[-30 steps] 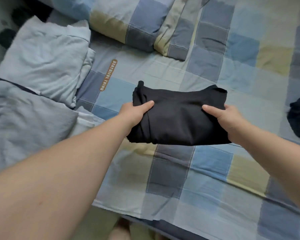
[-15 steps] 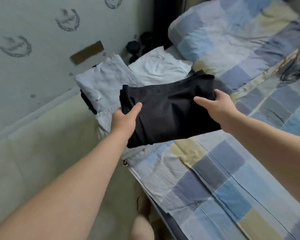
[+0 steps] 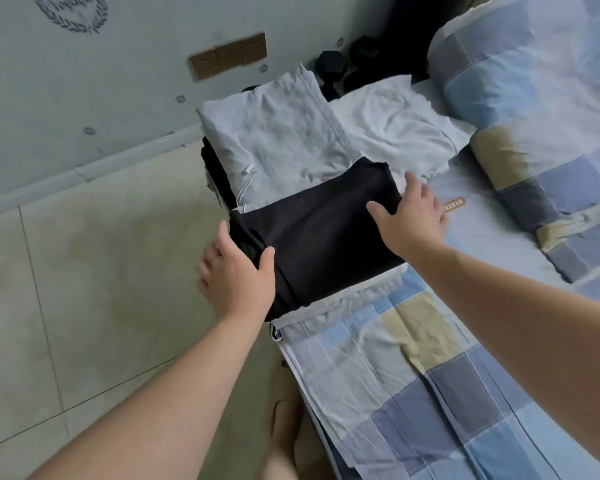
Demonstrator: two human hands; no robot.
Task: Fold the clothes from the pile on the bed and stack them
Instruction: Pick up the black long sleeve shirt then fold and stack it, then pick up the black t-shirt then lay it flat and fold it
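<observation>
Fingers of our left hand point(image 3: 236, 275) wrap the near-left edge of the folded black garment point(image 3: 326, 237), with the thumb on top. Our right hand point(image 3: 412, 220) is spread flat at its far-right edge and pinches nothing. The black garment lies at the edge of the bed point(image 3: 412, 375), partly covering a folded grey garment point(image 3: 274, 140); a folded white garment point(image 3: 395, 126) sits just beside. We judge this piece nearly placed, with only release and smoothing left. We see 3 folded pieces, but the unfolded pile is out of view, so we cannot tell how much remains. A tan label point(image 3: 454, 205) on the bed begins with "BEA", and the rest is hidden behind our right hand. The wall emblem point(image 3: 73, 12) has script too blurred to read.
</observation>
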